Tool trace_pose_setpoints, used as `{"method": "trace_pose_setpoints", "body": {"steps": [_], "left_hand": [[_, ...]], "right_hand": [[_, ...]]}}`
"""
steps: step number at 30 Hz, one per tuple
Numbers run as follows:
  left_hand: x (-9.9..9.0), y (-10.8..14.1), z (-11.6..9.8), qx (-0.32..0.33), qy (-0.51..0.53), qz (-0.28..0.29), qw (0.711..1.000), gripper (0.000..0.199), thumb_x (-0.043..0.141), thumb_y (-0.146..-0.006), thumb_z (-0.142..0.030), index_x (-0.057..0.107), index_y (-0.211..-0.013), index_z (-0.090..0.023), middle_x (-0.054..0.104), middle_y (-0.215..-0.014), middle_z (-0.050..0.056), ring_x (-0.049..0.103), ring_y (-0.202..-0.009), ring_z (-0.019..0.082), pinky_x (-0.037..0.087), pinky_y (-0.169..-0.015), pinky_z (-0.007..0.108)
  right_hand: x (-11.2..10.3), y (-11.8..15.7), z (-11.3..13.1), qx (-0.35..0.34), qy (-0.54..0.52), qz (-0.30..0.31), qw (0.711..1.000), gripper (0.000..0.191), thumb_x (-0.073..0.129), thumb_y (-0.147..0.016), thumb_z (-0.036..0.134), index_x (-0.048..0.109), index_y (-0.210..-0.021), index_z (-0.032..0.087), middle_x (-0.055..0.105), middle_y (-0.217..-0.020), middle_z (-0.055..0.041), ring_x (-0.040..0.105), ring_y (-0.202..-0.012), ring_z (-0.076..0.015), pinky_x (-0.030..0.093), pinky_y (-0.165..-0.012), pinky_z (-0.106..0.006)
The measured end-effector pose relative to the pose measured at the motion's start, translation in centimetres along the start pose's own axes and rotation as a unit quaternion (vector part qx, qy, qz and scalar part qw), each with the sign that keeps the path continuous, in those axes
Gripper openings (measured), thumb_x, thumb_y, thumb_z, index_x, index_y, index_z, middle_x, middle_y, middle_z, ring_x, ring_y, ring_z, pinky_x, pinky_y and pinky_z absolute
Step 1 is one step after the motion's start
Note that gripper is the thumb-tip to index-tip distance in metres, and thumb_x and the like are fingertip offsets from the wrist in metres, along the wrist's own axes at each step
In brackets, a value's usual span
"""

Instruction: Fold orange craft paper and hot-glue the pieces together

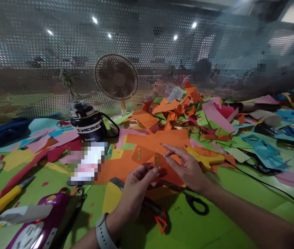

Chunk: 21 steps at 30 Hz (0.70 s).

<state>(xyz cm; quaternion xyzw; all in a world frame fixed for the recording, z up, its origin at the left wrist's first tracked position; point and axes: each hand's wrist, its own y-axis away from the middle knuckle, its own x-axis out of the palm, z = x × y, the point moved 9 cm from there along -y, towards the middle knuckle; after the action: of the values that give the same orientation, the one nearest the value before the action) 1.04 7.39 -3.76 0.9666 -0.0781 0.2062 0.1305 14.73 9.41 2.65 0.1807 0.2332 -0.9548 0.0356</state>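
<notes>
The thumb and fingers of the left hand (139,181) are closing on the lower edge of a small orange card (157,159) bearing green dots, and are holding it above the orange sheets (134,169). The right hand (190,171) is positioning its thumb and index fingertip almost together beside the card's upper right; whether they are gripping a tiny piece cannot be told at this scale. Black-handled scissors (198,204) are lying below the right hand. A yellow glue gun (211,159) is resting beyond it. Farther out, a phone (91,162) is lying left of the sheets, a dark bottle (87,121) is standing behind the phone, and a fan (117,77) is standing behind the paper scraps (173,107).
</notes>
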Motion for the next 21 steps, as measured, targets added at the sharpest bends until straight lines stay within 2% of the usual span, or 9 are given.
{"method": "trace_pose_setpoints", "body": {"steps": [5,11,16,21], "left_hand": [[-0.07,0.12,0.29,-0.014,-0.004,-0.015,1.0,0.03,0.084,-0.063,-0.029,0.067,-0.085,-0.015,0.072,-0.077,0.001,0.067,-0.066,0.012,0.054,-0.064,0.023],[-0.35,0.03,0.25,-0.012,0.007,-0.036,0.999,0.028,0.086,-0.06,-0.028,0.067,-0.077,-0.015,0.073,-0.076,0.002,0.067,-0.069,0.013,0.053,-0.064,0.022],[0.01,0.02,0.21,-0.015,-0.004,-0.02,1.0,0.021,0.084,-0.063,-0.027,0.07,-0.073,-0.015,0.071,-0.071,0.001,0.064,-0.062,0.011,0.051,-0.065,0.022],[0.02,0.07,-0.13,0.0,-0.009,-0.024,1.0,0.023,0.085,-0.06,-0.028,0.069,-0.07,-0.015,0.069,-0.066,0.001,0.06,-0.057,0.01,0.049,-0.063,0.023]], "right_hand": [[0.3,0.14,-0.17,0.004,-0.014,0.008,1.0,0.036,0.056,-0.09,0.029,0.059,-0.125,0.021,0.063,-0.094,-0.0035,0.059,-0.092,-0.0161,0.048,-0.091,-0.034],[0.74,0.3,-0.05,0.01,-0.035,0.021,0.999,0.034,0.055,-0.09,0.027,0.059,-0.123,0.021,0.061,-0.092,-0.0027,0.059,-0.088,-0.0141,0.05,-0.085,-0.03],[0.76,0.35,-0.12,0.017,-0.041,0.024,0.999,0.033,0.055,-0.09,0.027,0.06,-0.123,0.022,0.06,-0.092,-0.0027,0.058,-0.089,-0.0142,0.05,-0.085,-0.03],[0.77,0.26,-0.06,0.015,-0.043,0.027,0.999,0.033,0.054,-0.089,0.027,0.061,-0.121,0.022,0.061,-0.093,-0.0035,0.059,-0.089,-0.0153,0.051,-0.085,-0.032]]}}
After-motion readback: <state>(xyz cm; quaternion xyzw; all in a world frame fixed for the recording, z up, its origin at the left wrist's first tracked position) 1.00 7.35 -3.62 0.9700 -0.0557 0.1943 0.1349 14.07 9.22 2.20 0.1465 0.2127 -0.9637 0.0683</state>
